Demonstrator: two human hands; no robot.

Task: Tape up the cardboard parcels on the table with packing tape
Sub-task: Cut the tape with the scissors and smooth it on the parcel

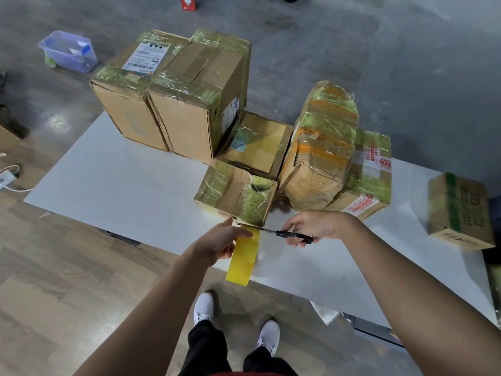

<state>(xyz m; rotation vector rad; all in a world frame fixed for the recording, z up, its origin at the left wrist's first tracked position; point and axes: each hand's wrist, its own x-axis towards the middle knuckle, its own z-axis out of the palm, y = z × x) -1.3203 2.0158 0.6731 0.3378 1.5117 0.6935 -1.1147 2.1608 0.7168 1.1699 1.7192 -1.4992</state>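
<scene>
A small cardboard parcel [235, 191] wrapped in yellowish tape sits near the front edge of the white table [122, 183]. Just in front of it my left hand [219, 241] grips a roll of yellow packing tape [243, 257], whose strip runs up to the parcel. My right hand [315, 226] holds black-handled scissors [273, 231], with the blades across the tape strip above the roll. Behind stand two tall taped boxes [173, 93], a flat box [257, 145], a bulging orange-taped parcel [322, 147] and a box with red print [368, 180].
A separate box with green tape [461, 210] stands at the table's right end. On the floor are a translucent plastic bin [69, 51] at the far left, a power strip [6, 178] and a brown box edge [8, 137]. My feet [235, 324] are by the table edge.
</scene>
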